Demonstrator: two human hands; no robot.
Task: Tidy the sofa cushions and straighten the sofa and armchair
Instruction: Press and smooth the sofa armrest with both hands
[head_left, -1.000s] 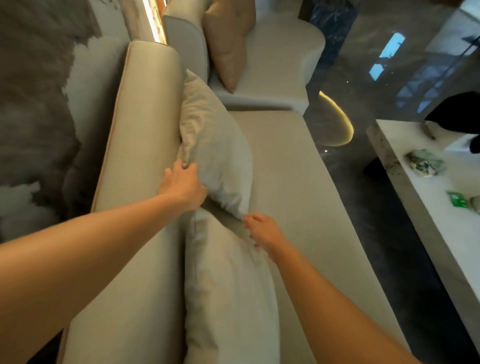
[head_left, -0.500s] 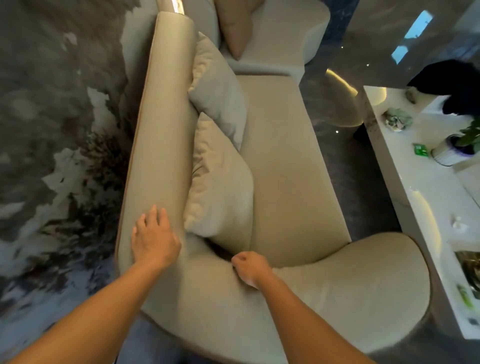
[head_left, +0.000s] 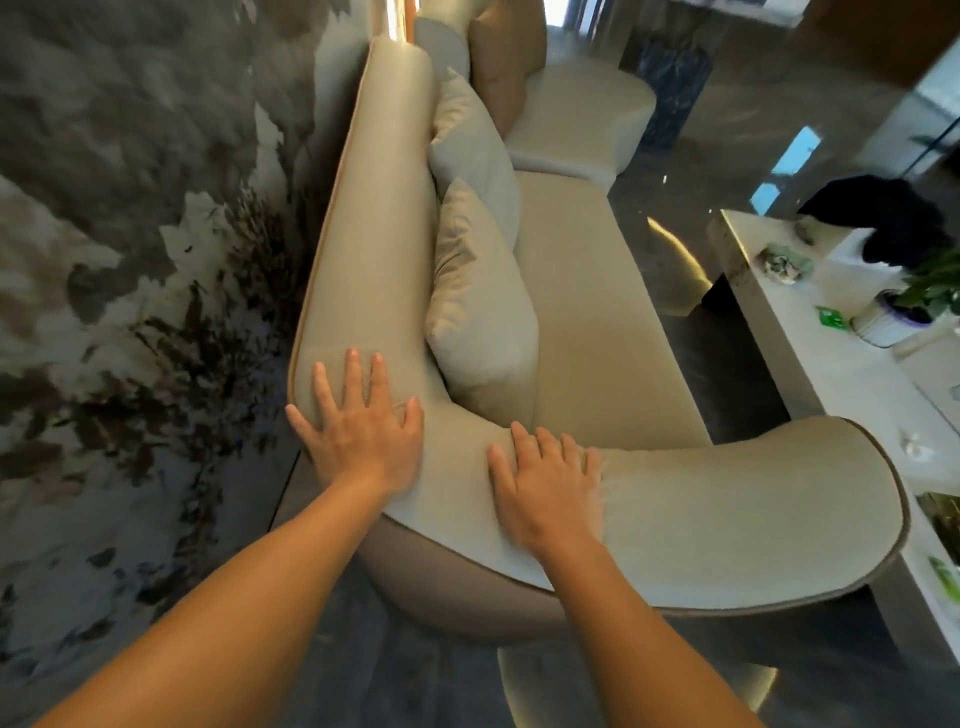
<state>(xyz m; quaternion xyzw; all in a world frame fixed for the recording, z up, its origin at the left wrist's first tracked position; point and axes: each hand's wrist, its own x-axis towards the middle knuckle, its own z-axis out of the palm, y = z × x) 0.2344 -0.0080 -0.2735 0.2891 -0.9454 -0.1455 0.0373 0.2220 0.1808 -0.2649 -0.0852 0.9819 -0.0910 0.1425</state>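
Note:
A beige sofa (head_left: 592, 291) runs away from me along the wall, its curved armrest (head_left: 727, 499) nearest. Two grey cushions lean against its backrest: the near cushion (head_left: 478, 306) and the far cushion (head_left: 467, 150), overlapping slightly. My left hand (head_left: 358, 421) lies flat, fingers spread, on the corner where backrest meets armrest. My right hand (head_left: 545, 478) lies flat on the armrest top, a little to the right. Neither hand holds anything. Beyond the sofa stands an armchair (head_left: 576, 119) with a tan cushion (head_left: 504, 62) leaning upright on it.
A patterned grey wall (head_left: 130, 260) runs close along the sofa's left side. At the right stands a white table (head_left: 831, 338) with a potted plant (head_left: 914, 306), a green packet (head_left: 831, 318) and small items. Dark glossy floor (head_left: 685, 171) lies between sofa and table.
Both hands left the cushions and moved back to the sofa's near end. The right hand opened from a fist and now lies flat on the armrest; the view pulled back.

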